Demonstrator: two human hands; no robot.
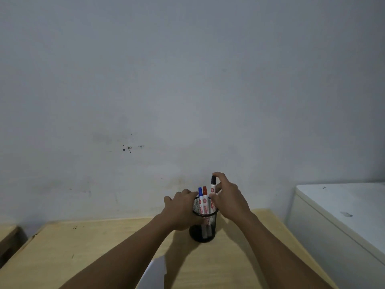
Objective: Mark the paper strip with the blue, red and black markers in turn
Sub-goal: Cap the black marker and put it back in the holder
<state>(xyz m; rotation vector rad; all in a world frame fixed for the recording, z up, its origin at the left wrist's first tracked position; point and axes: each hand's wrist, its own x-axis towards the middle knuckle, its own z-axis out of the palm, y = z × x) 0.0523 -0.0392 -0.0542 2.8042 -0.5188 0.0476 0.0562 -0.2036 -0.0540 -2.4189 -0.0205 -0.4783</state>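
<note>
A black mesh pen cup (203, 232) stands on the wooden table near the wall. The blue marker (200, 197) and the red marker (205, 195) stand upright inside it. My right hand (229, 200) pinches the black marker (213, 186), which sits higher than the other two with its lower end still in the cup. My left hand (181, 209) wraps the cup's left side. The white paper strip (155, 272) lies on the table near me, partly hidden under my left forearm.
The light wooden table (93, 257) ends at a grey wall (187, 90). A white cabinet (341, 217) stands close to the table's right edge. A darker piece of furniture (8, 238) sits off the left edge.
</note>
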